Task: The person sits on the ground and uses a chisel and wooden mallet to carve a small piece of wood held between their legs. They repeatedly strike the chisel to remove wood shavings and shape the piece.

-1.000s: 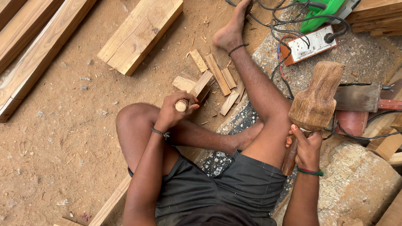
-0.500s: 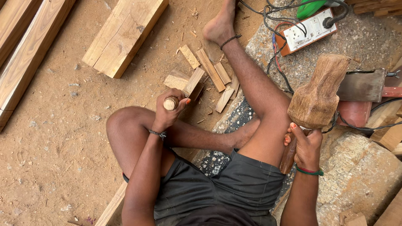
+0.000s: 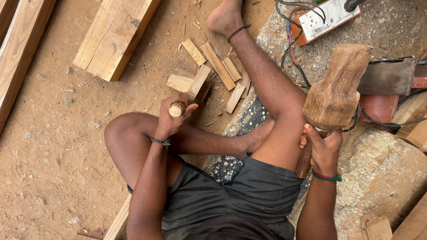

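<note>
I sit on the ground with my legs out in front. My left hand (image 3: 174, 121) is closed around a round wooden chisel handle (image 3: 177, 109), held upright above my bent left knee; the blade is hidden. My right hand (image 3: 324, 147) grips the handle of a heavy wooden mallet (image 3: 336, 89), whose head is raised over my right thigh. A long wooden plank (image 3: 116, 223) runs under my legs and shows at the lower left. Several short wood offcuts (image 3: 217, 71) lie beyond my left hand, near my right foot.
A thick timber block (image 3: 113, 36) lies on the sandy ground at upper left, with long beams (image 3: 18, 58) at the far left. A white and orange power strip (image 3: 328, 17) with cables sits at the top right on a stone slab (image 3: 387, 164). A metal-bodied tool (image 3: 388, 76) lies behind the mallet.
The view has drifted so everything sits higher in frame. My left hand with the chisel handle has lowered slightly toward my knee. The mallet stays raised in my right hand.
</note>
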